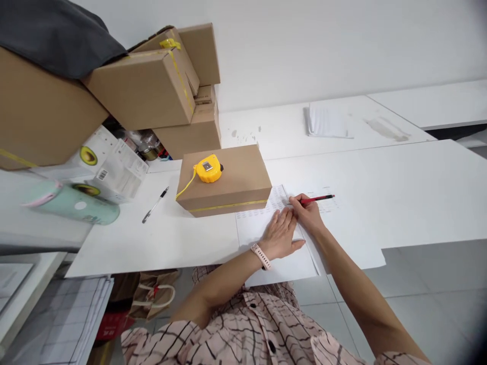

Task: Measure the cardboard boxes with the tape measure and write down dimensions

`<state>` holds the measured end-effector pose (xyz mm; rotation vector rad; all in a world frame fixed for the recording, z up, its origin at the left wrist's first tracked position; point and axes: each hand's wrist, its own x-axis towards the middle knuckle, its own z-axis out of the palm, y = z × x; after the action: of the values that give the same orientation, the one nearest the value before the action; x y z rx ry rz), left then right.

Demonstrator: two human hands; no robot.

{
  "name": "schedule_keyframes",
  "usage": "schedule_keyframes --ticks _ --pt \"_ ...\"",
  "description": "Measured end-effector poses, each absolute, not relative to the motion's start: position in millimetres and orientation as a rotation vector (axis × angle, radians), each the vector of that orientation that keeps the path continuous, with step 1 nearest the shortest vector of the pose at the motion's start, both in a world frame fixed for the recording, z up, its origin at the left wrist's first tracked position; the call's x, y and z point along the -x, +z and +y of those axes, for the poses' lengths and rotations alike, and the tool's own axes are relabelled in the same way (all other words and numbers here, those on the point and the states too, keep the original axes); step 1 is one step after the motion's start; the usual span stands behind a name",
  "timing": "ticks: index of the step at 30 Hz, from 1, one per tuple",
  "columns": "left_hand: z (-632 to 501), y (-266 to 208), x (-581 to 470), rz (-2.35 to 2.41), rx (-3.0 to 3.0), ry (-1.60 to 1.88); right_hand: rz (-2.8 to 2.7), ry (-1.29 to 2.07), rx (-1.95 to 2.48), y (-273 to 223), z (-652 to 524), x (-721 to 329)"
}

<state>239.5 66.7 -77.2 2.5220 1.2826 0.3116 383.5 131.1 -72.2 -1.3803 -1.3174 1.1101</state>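
1. White table point(182, 248) with a smooth top runs along a plain white wall point(312, 56); the hands work at its near edge.
2. At the centre is a slim red pen with a black end point(319, 198), lying slantwise above white paper sheets printed with rows of small text point(253, 225). The right hand point(309, 215) has its grip clamped on the pen, fingertips together near the writing end. Whether the tip touches the paper is too small to tell.
3. The left hand point(279, 235), wearing a pale pink band point(261, 257) at the wrist, lies flat on the sheets beside the right; its grip is closed on nothing.
4. Judging by this pose, writing or marking on the printed rows is the step in hand. Another mark would seem to call for a small shift of the pen tip, with the left palm pressing the paper steady.
5. Just beyond the sheets, to the left, sits a closed brown cardboard box point(243, 170), with a yellow plastic tape measure point(208, 170) on top.
6. Farther left lies a clear pen with black ends point(155, 205); beyond it are a mint-green cylinder point(83, 205) and stacked brown cartons point(140, 94).
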Motion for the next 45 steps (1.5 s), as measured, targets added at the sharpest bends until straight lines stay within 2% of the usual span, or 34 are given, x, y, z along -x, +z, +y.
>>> schedule_keyframes --ticks 8,23,45 --pt "66 -77 -243 1.270 -2.528 0.420 -1.422 0.961 1.403 -78 135 -382" --pt "68 -80 -246 1.342 -2.555 0.420 -1.512 0.864 1.440 -81 136 -381" --pt "69 -89 -247 1.361 -2.632 0.465 -1.475 0.845 1.428 -84 137 -381"
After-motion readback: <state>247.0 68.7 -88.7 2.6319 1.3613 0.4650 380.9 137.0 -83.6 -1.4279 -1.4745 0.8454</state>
